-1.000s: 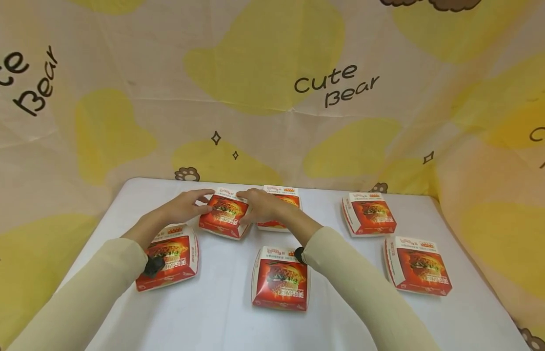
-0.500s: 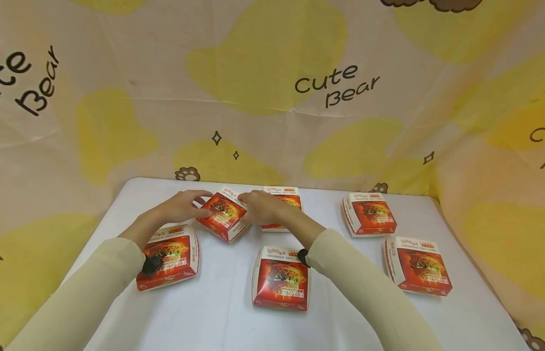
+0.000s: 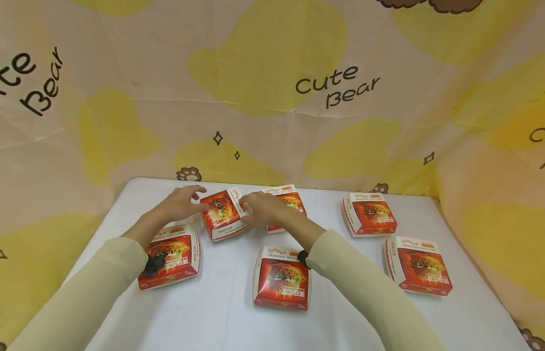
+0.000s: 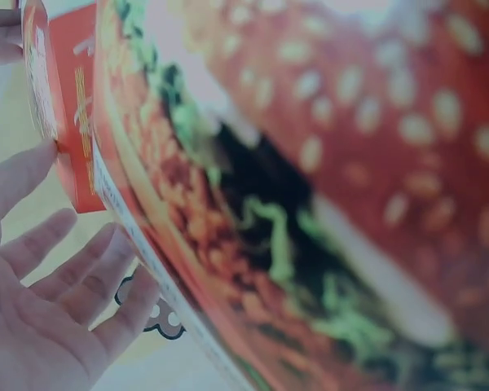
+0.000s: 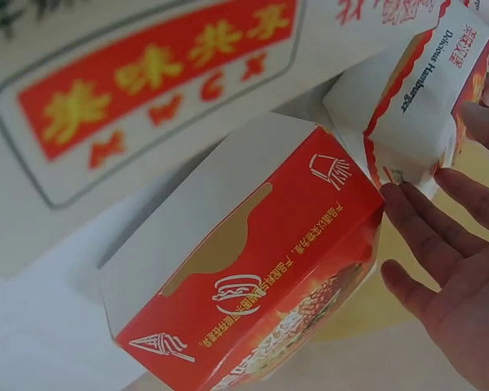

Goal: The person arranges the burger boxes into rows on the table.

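A red-and-white hamburger box (image 3: 219, 209) sits turned at an angle at the back left of the table. My right hand (image 3: 261, 207) holds its right-hand white corner, fingers on the far side and thumb nearer me. At its left edge, my left hand (image 3: 180, 202) touches the box with the thumb, and the other fingers lie spread off it. In the left wrist view, that thumb meets the edge of the box (image 4: 73, 106). Another hamburger box (image 3: 294, 202) stands just right of it, partly hidden by my right hand; the right wrist view shows this neighbouring box (image 5: 261, 277) close to my fingertips.
Below my left forearm is a further box (image 3: 182, 248), partly covered. One box (image 3: 283, 280) lies at the front middle. Two more, a rear box (image 3: 371, 214) and a front box (image 3: 421, 265), stand at the right. A patterned cloth (image 3: 263, 97) hangs behind the white table (image 3: 342, 312).
Between my hands the box has turned from nearly square-on, its white side swinging round toward the right. The box beside it is now slightly tilted too. My left fingers have opened off the box.
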The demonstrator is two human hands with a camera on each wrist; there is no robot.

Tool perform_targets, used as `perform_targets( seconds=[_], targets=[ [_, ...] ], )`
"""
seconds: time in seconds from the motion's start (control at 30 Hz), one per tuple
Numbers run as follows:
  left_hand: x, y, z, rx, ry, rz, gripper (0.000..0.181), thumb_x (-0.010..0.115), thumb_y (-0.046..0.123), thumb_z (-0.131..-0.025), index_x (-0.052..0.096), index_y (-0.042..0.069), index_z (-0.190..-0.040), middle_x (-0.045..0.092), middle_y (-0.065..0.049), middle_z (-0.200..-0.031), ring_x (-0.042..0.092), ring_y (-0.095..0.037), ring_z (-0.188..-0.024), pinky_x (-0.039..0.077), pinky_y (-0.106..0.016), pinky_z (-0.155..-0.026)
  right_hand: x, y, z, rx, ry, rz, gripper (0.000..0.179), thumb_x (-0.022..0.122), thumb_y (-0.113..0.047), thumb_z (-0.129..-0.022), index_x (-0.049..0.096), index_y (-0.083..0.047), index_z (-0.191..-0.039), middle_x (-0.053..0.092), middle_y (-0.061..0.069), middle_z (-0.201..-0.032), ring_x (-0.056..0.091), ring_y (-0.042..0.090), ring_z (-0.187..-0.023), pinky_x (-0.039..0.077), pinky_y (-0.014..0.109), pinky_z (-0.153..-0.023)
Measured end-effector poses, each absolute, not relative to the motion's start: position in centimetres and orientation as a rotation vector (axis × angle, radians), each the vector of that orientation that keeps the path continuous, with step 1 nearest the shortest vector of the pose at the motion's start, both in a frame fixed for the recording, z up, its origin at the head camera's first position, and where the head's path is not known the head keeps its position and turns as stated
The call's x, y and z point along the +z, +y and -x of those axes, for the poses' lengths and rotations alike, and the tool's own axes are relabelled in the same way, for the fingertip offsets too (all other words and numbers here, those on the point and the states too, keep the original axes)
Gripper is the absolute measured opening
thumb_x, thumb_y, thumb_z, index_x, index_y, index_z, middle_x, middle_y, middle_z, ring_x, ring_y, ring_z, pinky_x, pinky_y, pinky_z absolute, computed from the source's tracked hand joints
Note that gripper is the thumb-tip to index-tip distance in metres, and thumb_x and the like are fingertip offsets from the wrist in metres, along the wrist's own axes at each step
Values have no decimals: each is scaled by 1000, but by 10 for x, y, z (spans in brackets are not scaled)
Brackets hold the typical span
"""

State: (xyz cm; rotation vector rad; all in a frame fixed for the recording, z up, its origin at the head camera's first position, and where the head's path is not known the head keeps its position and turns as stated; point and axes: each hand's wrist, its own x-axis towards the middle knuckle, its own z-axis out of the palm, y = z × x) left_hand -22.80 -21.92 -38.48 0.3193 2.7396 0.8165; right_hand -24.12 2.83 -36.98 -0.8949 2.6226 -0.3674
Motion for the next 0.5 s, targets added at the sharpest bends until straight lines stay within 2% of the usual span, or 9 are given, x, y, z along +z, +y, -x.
perform_targets(
  seconds=[0.23, 0.37, 0.5],
  targets=[
    [-386, -216, 228, 877, 2709, -347, 61, 68, 32, -95, 48, -4, -140, 53, -33, -132, 48, -51, -124, 42, -63, -98, -369, 28, 238, -383, 2615, 927, 48, 69, -29, -95, 59, -10, -137, 62, 6, -134, 56, 22, -124, 44, 41, -104],
    [-384, -213, 227, 896, 2683, -360, 63, 69, 30, -94, 47, -3, -142, 48, -34, -138, 51, -50, -123, 44, -61, -98, -369, 27, 238, -407, 2647, 923, 54, 69, -28, -95, 53, -8, -143, 55, 10, -142, 50, 26, -132, 39, 43, -109],
    [-384, -212, 227, 915, 2691, -384, 57, 66, 23, -96, 46, -3, -143, 44, -36, -140, 55, -49, -119, 46, -59, -97, -368, 27, 240, -417, 2659, 919, 60, 65, -24, -97, 42, -7, -150, 42, 16, -152, 41, 30, -140, 34, 45, -113]
  ],
)
